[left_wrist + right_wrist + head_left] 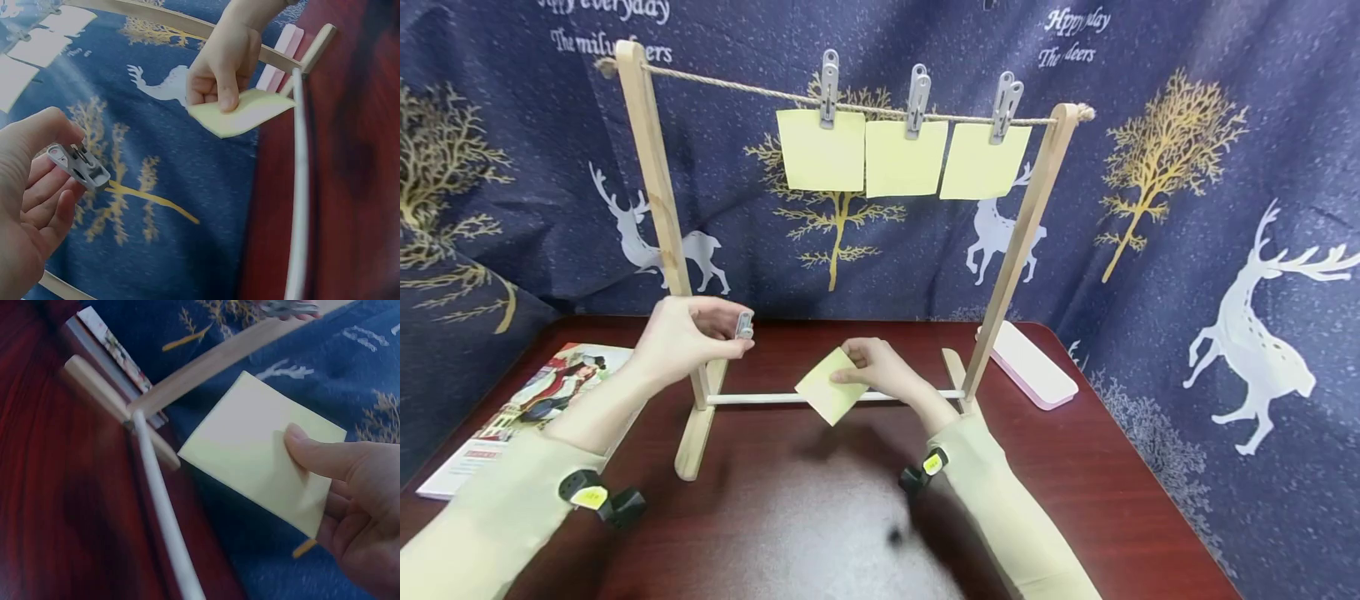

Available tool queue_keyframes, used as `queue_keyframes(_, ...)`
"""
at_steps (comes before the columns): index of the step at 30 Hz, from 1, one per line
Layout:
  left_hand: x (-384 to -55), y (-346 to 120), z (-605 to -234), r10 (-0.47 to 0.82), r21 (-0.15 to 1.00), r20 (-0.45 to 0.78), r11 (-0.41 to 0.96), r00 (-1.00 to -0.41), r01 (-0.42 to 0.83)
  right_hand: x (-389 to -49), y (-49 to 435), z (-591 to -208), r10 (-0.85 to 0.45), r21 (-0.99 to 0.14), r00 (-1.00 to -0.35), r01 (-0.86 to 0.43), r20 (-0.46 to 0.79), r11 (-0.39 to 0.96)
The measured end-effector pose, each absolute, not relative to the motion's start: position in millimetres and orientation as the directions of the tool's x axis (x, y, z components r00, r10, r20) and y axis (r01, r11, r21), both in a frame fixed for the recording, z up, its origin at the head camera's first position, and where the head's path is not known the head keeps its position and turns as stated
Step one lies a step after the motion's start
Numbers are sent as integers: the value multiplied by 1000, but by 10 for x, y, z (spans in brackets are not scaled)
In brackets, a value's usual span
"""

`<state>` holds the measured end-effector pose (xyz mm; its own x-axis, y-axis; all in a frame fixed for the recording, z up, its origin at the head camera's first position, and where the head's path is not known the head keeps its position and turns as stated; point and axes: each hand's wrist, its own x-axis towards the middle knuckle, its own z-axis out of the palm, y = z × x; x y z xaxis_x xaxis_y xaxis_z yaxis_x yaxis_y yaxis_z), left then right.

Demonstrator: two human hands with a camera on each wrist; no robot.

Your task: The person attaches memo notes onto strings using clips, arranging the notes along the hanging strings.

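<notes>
Between thumb and fingers, my left hand point(700, 333) pinches a grey clothespin point(744, 325), near the rack's left post. In the left wrist view the clothespin point(79, 165) lies along the fingers with the thumb on its end. My right hand point(883, 367) grips a yellow sticky note point(831, 387) by one edge, in front of the white crossbar point(775, 399). The right wrist view shows the thumb flat on the note's face point(250, 437). Above, three yellow notes point(823, 154) hang from a rope point(730, 84), each under a grey clothespin point(917, 100).
The wooden rack's left post point(658, 175) and right post point(1022, 242) stand on the dark red table point(790, 517). A magazine point(561, 392) lies at the left, a white and pink case point(1033, 367) at the right. Behind hangs a blue curtain point(880, 250) with deer and trees.
</notes>
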<state>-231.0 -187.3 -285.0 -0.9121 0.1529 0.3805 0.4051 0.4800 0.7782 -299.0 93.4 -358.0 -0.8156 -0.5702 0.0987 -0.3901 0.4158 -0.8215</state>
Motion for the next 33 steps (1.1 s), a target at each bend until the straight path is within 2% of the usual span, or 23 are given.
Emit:
queue_keyframes(13, -2374, -1929, -2194, 161, 684, 443, 576, -882, 448, -3101, 523, -3024, -489, -818, -842, -439, 229, 372)
queue_keyframes(20, -2390, -1939, -1924, 130, 633, 468, 641, -874, 434, -3146, 315, -2712, -412, -888, -870, -390, 269, 244)
queue_keyframes(26, -2445, -1943, -1662, 155, 613, 525, 613, -837, 498, -3162, 160, -2488, -354, -925, -897, -339, 264, 171)
queue_keyframes(33, -2461, -1893, -1326, 157, 554, 603, 623, -782, 552, -3163, -1, -2328, -339, -924, -892, -360, 301, 127)
